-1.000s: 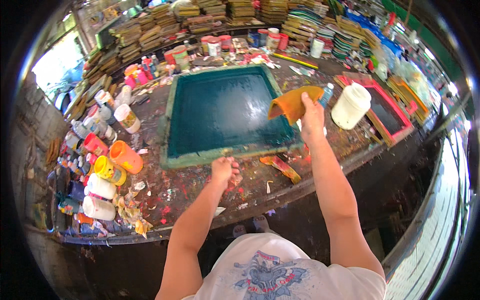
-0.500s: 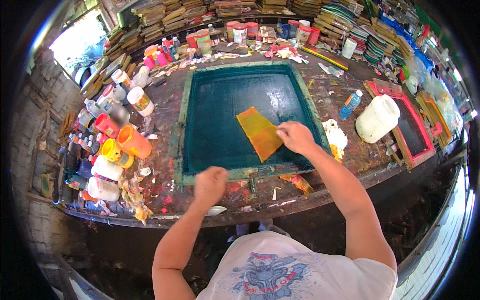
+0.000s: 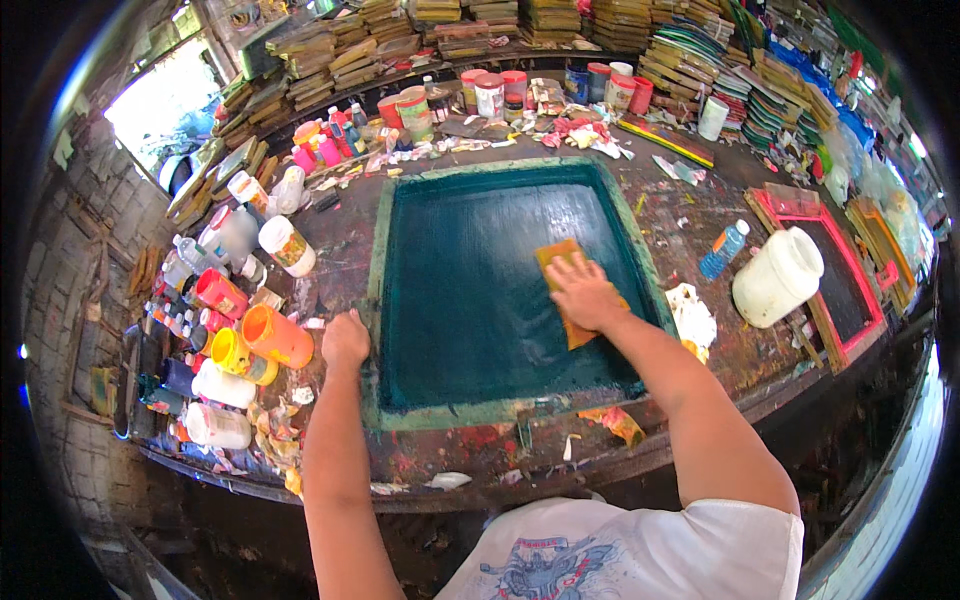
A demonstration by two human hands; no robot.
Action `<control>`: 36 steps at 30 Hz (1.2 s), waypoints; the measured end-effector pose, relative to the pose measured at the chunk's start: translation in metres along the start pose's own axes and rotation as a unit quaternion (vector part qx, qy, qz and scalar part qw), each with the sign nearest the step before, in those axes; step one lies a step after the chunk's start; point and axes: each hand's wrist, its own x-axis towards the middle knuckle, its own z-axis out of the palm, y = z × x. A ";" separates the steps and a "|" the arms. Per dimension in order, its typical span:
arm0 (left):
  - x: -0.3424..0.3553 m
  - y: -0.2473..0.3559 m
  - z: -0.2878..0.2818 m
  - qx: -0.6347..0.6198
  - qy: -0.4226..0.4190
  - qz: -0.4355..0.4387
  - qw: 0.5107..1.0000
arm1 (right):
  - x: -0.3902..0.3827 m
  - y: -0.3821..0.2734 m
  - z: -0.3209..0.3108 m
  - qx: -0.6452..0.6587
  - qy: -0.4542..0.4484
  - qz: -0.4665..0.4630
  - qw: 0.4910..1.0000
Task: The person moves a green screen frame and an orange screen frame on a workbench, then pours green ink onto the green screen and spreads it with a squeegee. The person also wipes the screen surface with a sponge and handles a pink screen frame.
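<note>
A screen-printing frame (image 3: 394,225) with a pale green, stained rim and a dark teal mesh lies flat on the table. On the right part of its mesh is a yellow-orange rectangular sheet, cloth-like (image 3: 552,256). My right hand (image 3: 588,293) rests on this sheet with its fingers spread flat and covers its middle. My left hand (image 3: 345,338) is curled into a fist just outside the frame's left edge. Whether anything is inside that fist is hidden.
Orange (image 3: 277,336) and yellow tubs (image 3: 243,357) stand among bottles at the left. A white jug (image 3: 778,277), a blue bottle (image 3: 724,249) and a red-edged frame (image 3: 868,338) are at the right. Paint pots (image 3: 490,97) and stacked wooden frames line the back.
The yellow sheet, earlier pinched at its corner, now lies under my flattened right hand, further right. My left fist has moved left, from the frame's near edge to its left side.
</note>
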 end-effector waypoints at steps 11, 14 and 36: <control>-0.025 0.029 -0.010 -0.046 0.010 -0.102 0.994 | 0.169 -0.091 0.011 0.040 0.089 0.083 0.992; -0.015 0.028 -0.006 -0.069 0.013 -0.071 0.995 | 0.164 -0.160 0.020 0.073 0.117 -0.048 0.989; -0.007 0.005 0.017 -0.060 0.034 -0.036 0.997 | 0.207 0.110 0.031 0.032 -0.002 0.235 0.971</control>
